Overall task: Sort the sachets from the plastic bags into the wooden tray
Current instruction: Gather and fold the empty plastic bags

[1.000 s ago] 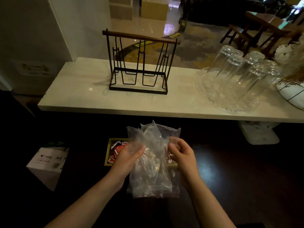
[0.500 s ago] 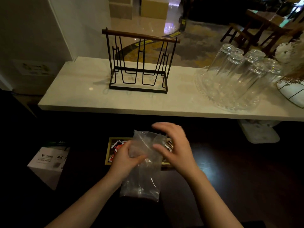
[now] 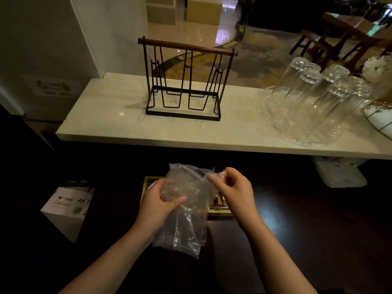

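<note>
Dim room, dark tabletop [image 3: 297,230] down low, and behind it a pale marble counter [image 3: 118,124] carrying a black wire rack with a wooden top bar [image 3: 184,81] and a cluster of upturned glass tumblers [image 3: 314,96] on a patterned glass platter. On the left sits a white box of A4 paper [image 3: 67,209].

Both hands are on a clear plastic bag [image 3: 186,209], which is held up over the wooden tray [image 3: 220,212]. The left hand [image 3: 157,205] grips the bag's middle, thumb clamped across the front. The right hand [image 3: 235,187] pinches the bag's top edge, fingers curled round the film and pulling it sideways. Behind the bag, brown sachets [image 3: 219,201] lie at the tray's right end, and a few more peek out at its left edge.

The bag looks nearly empty, though through crumpled film in this light I can't tell whether any sachet is left inside.

The job in hand looks like opening the mouth. My advice is to keep that left grip low and firm so the film can't twist. The right hand should draw the lip apart gently, because thin plastic stretches and tears. The opening wants to stay over the tray, so anything that drops lands in it and not on the dark tabletop, where a sachet would be hard to spot.
</note>
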